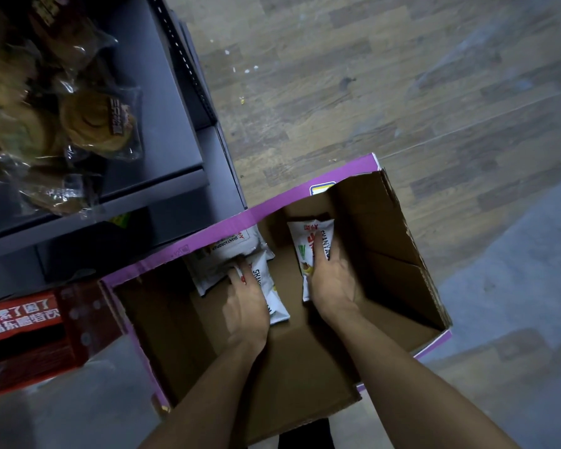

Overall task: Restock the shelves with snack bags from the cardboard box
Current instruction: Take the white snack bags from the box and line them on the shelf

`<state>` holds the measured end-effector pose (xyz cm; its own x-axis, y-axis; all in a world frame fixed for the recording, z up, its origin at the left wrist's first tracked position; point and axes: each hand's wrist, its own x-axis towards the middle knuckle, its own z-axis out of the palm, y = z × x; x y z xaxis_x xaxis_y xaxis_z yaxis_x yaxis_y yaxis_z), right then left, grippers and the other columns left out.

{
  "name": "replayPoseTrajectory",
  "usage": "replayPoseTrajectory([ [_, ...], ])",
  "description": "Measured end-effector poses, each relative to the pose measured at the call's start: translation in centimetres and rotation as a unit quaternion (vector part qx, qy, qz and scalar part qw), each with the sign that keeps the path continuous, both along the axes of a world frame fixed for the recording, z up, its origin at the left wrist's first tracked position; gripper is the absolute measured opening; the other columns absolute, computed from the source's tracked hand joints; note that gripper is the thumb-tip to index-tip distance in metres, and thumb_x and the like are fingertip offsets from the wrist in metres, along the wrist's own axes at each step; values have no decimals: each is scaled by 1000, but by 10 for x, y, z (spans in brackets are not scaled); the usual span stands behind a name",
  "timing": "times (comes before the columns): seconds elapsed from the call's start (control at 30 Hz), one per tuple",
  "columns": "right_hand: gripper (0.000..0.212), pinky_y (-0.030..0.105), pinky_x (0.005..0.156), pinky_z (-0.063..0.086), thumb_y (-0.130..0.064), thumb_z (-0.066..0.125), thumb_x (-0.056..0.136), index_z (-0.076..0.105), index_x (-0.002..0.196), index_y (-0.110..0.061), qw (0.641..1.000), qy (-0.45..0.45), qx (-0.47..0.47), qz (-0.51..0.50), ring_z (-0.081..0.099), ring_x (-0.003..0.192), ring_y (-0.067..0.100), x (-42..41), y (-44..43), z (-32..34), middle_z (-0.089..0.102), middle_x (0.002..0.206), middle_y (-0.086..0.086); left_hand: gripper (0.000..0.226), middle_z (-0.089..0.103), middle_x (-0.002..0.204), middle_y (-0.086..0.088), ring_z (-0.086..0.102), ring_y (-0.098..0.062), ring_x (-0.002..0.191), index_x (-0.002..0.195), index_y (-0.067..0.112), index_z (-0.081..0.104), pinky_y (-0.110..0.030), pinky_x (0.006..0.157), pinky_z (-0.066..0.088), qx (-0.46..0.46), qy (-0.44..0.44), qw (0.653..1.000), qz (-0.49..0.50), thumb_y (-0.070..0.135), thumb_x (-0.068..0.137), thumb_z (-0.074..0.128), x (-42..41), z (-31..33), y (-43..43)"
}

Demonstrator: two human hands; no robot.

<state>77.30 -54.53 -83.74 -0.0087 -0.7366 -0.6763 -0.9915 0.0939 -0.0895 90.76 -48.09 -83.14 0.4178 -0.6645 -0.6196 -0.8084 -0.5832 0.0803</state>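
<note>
An open cardboard box (402, 254) with purple outer sides stands on the floor below me. Inside lie white snack bags. My left hand (246, 303) reaches down onto a white bag (272, 296) near the box's far left wall, its fingers curled over the bag's edge, with another white bag (227, 251) just beyond. My right hand (332, 277) lies on a third white snack bag (305, 241) toward the far middle of the box, fingers wrapped along it. Dark shelves (162, 176) stand at the left.
Clear-wrapped pastries (94, 124) fill the upper shelf at the left. A red carton (23, 322) sits on the floor beside the box under the shelves. Wood-look floor (402, 92) stretches to the right and beyond the box.
</note>
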Motion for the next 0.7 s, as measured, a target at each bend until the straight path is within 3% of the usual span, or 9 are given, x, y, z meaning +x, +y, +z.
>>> replayPoseTrajectory([
  [0.17,86,37,98,42,-15,56,94,-1,156,-31,1000,14,12,11,39,131,32,2,-6,1,11,159,15,81,36,138,-9,53,-27,106,154,24,11,-39,74,50,-49,13,994,-98,4,89,54,-2,4,6],
  [0.3,85,37,96,44,-22,61,94,4,156,-29,1000,14,2,-15,42,129,31,1,1,2,23,152,15,69,34,139,-7,50,-25,113,146,24,20,-35,86,48,-54,-2,995,-84,4,89,54,-4,17,3],
  [0.47,92,36,101,40,-27,63,93,-3,156,-27,998,10,5,-58,35,136,33,6,19,-2,5,160,18,62,22,145,-9,41,-24,125,143,21,18,-37,88,50,-33,27,991,-125,9,94,54,-2,21,12],
  [0.6,98,35,102,39,-17,64,91,-8,156,-29,998,13,-3,-54,29,139,32,7,29,-7,-2,161,17,77,9,154,-9,26,-26,139,152,19,2,-39,92,48,-10,43,983,-177,5,94,50,-2,13,22],
  [0.7,98,36,102,38,-23,63,92,-13,155,-30,999,17,21,-38,27,139,31,6,27,-9,-3,161,17,80,5,155,-11,27,-28,137,153,22,-2,-41,89,51,-4,43,983,-176,6,94,49,-3,1,29],
])
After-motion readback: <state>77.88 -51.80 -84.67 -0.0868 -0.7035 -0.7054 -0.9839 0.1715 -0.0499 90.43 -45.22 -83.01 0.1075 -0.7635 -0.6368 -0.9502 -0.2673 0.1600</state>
